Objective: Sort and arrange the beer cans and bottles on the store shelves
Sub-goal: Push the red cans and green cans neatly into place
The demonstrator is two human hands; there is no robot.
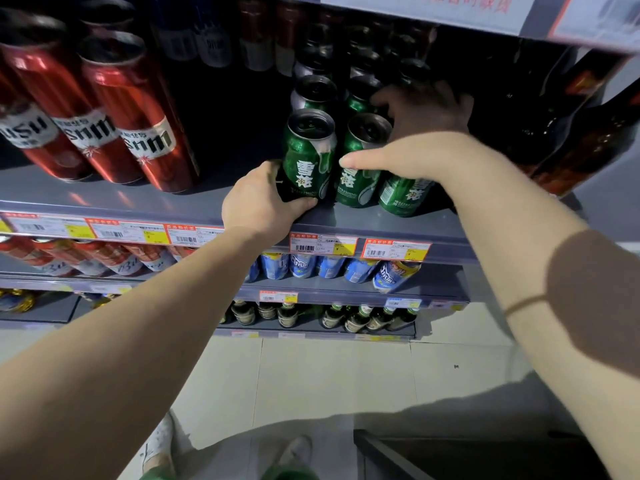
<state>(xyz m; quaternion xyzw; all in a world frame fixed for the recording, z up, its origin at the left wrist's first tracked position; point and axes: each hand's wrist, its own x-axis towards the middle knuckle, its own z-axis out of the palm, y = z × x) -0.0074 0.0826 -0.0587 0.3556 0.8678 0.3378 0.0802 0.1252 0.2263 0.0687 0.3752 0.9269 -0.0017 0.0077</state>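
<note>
Store shelving fills the view, a grey shelf (214, 209) with price tags (323, 244) along its front lip running across the middle. Green cans (360, 157) stand upright in short rows at about one o'clock from centre, their long axes vertical. The left hand (263, 202) curls round the foot of the front left green can (309, 152), thumb under its lower edge, right at the shelf lip. The right hand (415, 133) reaches in from four o'clock, its fingers spread loosely over the cans behind and its thumb lying against the front middle green can (360, 174); whether those fingers actually close on a can is lost in shadow, so I cannot tell its hold. A third front can (403, 197) leans slightly at the right arm's underside.

Of the two, the left hand is nearer the front row, the right deeper in. Open room lies at nine o'clock: a bare dark gap of shelf separates the green cans from the tall red cans (131, 119), which lean in a row. At three o'clock dark bottles (571, 133) stand close, leaving little space. Overhead, the next shelf's edge (450, 15) hangs low, so lifting room looks tight and sliding along the shelf seems the easier course. Below, blue cans (332, 266) and small bottles (346, 318) fill lower shelves.
</note>
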